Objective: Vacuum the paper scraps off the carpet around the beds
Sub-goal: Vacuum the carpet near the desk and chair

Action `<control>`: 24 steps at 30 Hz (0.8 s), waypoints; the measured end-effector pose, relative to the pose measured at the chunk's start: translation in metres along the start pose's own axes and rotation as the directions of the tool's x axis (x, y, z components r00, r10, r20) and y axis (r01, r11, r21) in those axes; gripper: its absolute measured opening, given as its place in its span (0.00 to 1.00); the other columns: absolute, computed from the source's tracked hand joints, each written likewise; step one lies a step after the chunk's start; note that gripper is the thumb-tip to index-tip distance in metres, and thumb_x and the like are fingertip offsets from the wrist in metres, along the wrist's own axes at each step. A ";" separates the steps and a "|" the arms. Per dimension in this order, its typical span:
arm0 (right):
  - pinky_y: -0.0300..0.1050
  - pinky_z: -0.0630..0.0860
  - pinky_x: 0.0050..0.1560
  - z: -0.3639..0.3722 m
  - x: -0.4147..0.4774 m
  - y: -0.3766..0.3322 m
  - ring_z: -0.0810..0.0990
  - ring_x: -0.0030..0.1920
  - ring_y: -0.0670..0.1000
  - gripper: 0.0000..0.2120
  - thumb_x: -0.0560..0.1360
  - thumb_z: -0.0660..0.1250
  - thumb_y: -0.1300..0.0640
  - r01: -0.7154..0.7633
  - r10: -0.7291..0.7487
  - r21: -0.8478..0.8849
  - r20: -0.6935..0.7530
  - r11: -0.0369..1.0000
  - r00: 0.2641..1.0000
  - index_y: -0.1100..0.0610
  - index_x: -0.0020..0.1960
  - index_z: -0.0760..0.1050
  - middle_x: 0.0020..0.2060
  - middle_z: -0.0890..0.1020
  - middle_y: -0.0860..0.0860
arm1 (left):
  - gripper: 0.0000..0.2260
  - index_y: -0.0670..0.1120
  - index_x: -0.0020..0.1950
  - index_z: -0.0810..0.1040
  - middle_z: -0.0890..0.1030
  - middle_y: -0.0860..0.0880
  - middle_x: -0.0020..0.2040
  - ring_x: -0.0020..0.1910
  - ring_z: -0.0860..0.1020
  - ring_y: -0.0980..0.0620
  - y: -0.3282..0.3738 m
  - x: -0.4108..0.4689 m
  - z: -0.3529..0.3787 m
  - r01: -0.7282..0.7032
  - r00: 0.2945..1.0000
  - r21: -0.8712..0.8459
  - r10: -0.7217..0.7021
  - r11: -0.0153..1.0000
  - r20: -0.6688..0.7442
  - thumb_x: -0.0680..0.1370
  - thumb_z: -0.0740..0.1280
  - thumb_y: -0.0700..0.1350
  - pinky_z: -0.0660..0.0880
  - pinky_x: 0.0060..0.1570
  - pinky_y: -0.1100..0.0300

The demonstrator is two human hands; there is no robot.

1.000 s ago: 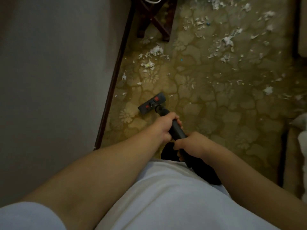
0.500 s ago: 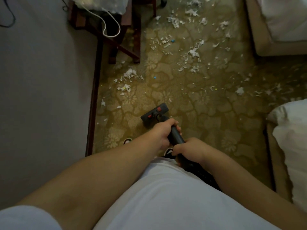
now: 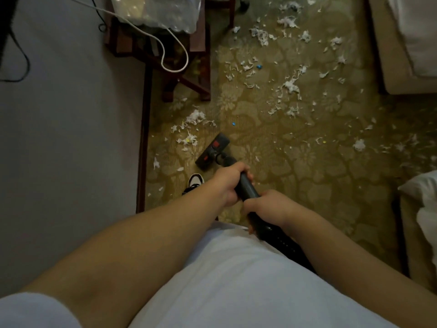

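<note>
Both hands hold a black vacuum wand [image 3: 247,189]. My left hand [image 3: 229,183] grips it higher up toward the nozzle, and my right hand [image 3: 264,205] grips it just below, close to my body. The dark floor nozzle [image 3: 212,150] with red marks rests on the patterned green-gold carpet [image 3: 295,176], angled toward the wall. A cluster of white paper scraps [image 3: 189,131] lies just ahead and left of the nozzle. Many more paper scraps [image 3: 288,84] are scattered across the carpet further ahead between the beds.
A grey wall [image 3: 71,138] with a dark baseboard runs along the left. A dark wooden stand [image 3: 189,67] with a plastic bag and a white cable stands ahead. One bed [image 3: 402,55] is at top right, another bed [image 3: 421,221] at right. My shoe [image 3: 195,182] is beside the nozzle.
The view has tilted up and back, showing more of the stand and beds. The nozzle has turned more toward the wall and sits nearer the scraps by the baseboard.
</note>
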State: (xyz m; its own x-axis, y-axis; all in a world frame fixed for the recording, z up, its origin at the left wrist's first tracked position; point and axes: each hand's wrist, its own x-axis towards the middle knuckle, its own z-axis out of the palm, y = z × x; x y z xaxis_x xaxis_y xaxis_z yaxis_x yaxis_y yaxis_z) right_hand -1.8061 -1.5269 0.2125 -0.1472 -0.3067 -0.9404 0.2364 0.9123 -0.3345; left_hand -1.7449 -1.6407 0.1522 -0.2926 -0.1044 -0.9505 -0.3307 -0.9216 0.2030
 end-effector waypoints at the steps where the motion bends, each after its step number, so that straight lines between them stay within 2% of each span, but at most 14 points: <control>1: 0.45 0.79 0.30 0.007 0.006 -0.018 0.82 0.29 0.57 0.11 0.72 0.74 0.61 -0.004 0.004 0.002 -0.009 1.000 1.000 0.68 0.50 0.81 0.32 0.84 0.59 | 0.07 0.43 0.42 0.75 0.75 0.47 0.29 0.30 0.74 0.50 0.019 0.003 -0.008 0.005 1.000 0.004 -0.005 1.000 -0.007 0.80 0.66 0.40 0.76 0.37 0.56; 5: 0.49 0.80 0.36 0.032 0.031 -0.085 0.83 0.31 0.57 0.10 0.73 0.75 0.59 -0.020 0.020 0.019 -0.008 1.000 1.000 0.65 0.49 0.82 0.32 0.85 0.57 | 0.07 0.43 0.41 0.75 0.75 0.47 0.29 0.31 0.74 0.50 0.094 0.006 -0.036 0.015 1.000 0.042 -0.015 0.999 -0.019 0.79 0.66 0.39 0.76 0.39 0.56; 9: 0.43 0.76 0.27 0.051 0.055 -0.144 0.81 0.25 0.52 0.07 0.76 0.72 0.61 -0.003 0.004 0.073 -0.010 0.997 1.000 0.65 0.49 0.80 0.27 0.83 0.55 | 0.07 0.43 0.41 0.75 0.75 0.47 0.30 0.32 0.74 0.50 0.158 0.013 -0.058 -0.003 0.999 0.095 0.006 0.995 -0.035 0.79 0.65 0.40 0.76 0.40 0.55; 12: 0.44 0.78 0.29 0.065 0.075 -0.173 0.82 0.27 0.53 0.08 0.76 0.73 0.60 0.000 -0.001 0.093 0.003 0.996 1.000 0.65 0.50 0.79 0.27 0.83 0.54 | 0.07 0.43 0.41 0.74 0.74 0.47 0.31 0.33 0.73 0.51 0.191 0.019 -0.075 -0.001 0.999 0.102 0.007 0.995 -0.049 0.79 0.65 0.39 0.75 0.43 0.56; 18: 0.51 0.80 0.38 0.083 0.106 -0.210 0.83 0.31 0.55 0.10 0.73 0.73 0.59 0.032 -0.036 0.128 0.028 0.991 0.999 0.64 0.51 0.80 0.32 0.84 0.56 | 0.07 0.43 0.41 0.75 0.75 0.47 0.31 0.33 0.74 0.50 0.235 0.032 -0.097 -0.014 0.995 0.148 0.028 0.989 -0.094 0.79 0.66 0.40 0.75 0.46 0.54; 24: 0.49 0.80 0.37 0.089 0.119 -0.221 0.84 0.32 0.56 0.12 0.73 0.74 0.58 0.042 -0.044 0.149 0.015 0.988 0.999 0.64 0.52 0.81 0.34 0.85 0.57 | 0.04 0.43 0.44 0.76 0.76 0.47 0.33 0.33 0.75 0.51 0.250 0.037 -0.103 -0.017 0.993 0.129 0.032 0.992 -0.114 0.78 0.67 0.39 0.76 0.47 0.55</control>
State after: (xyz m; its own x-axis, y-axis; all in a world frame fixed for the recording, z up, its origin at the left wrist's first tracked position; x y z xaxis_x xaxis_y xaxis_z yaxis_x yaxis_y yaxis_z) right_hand -1.7908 -1.7892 0.1688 -0.1428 -0.3510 -0.9254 0.3705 0.8480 -0.3788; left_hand -1.7462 -1.9130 0.1431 -0.1987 -0.1758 -0.9642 -0.4385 -0.8639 0.2479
